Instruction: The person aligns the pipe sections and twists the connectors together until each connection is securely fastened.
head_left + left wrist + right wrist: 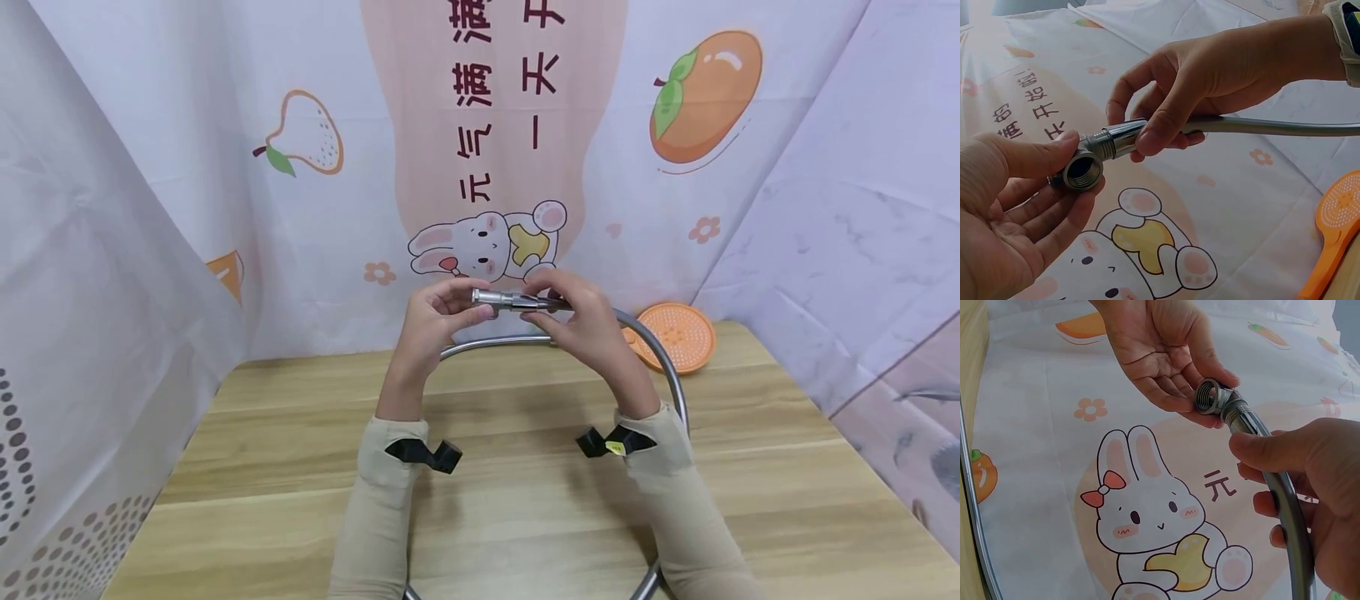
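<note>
My left hand [426,329] pinches a small chrome tee fitting [1083,173] between thumb and fingers. The fitting's side opening, threaded inside, faces the left wrist camera. My right hand [592,325] grips the tapered metal end nut [1125,137] of a grey metal shower hose [1272,125]. This nut sits on the fitting's threaded end, where several threads [1107,144] still show. Both pieces are held in line, raised above the table. From my right hand the hose curves down past the right forearm in the head view.
An orange perforated shower head [677,337] stands at the back right of the wooden table [517,500], against the printed cloth [315,250]. More hose [495,341] loops behind my hands and runs down under both forearms to the front edge.
</note>
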Tool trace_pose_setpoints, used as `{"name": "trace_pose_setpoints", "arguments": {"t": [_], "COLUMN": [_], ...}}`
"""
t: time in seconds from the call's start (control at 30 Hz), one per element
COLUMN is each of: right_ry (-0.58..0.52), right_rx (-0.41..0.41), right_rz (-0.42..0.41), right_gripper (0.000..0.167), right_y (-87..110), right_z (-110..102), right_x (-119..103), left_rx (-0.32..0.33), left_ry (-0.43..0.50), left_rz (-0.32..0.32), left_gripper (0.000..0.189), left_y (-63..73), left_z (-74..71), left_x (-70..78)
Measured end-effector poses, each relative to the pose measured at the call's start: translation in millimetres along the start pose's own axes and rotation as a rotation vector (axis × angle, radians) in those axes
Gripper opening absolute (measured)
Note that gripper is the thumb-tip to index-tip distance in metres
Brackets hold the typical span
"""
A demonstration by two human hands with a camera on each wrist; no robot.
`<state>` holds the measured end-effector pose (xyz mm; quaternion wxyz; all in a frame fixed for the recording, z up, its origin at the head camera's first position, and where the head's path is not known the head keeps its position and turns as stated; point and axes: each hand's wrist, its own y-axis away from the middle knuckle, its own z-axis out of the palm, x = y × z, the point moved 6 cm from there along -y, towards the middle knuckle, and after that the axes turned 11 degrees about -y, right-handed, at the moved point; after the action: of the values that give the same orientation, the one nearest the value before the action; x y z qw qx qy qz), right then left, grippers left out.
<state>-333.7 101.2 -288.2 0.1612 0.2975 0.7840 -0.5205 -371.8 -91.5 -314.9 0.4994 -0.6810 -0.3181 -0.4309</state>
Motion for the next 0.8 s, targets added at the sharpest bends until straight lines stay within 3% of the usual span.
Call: {"name": "trace_pose_setpoints", "arguments": {"t": [0.27,0.5,0.8], "right_ry": [-0.013,-0.044,-0.069], "right_rx": [0.018,0.041,0.034], "right_rz": [-0.029,-0.047,-0.019], "right_gripper": [0.028,0.027,0.027], "right_y": [0.8,-7.3,-9.5], "right_z": [1.2,-4.4,3.0], "right_x": [2.2,2.6,5.9], "left_rx": [0.038,0.022,0.031], "left_ry": [0.064,0.048,0.055], "left_rz": [-0.03,0.007,0.021], "left_gripper": [0.036,0.032,0.027], "left_y": [-2.0,-14.1,-12.4], "left_z": [-1.9,-2.9,-10.0], "left_x": [-7.6,-2.3,-2.5]}}
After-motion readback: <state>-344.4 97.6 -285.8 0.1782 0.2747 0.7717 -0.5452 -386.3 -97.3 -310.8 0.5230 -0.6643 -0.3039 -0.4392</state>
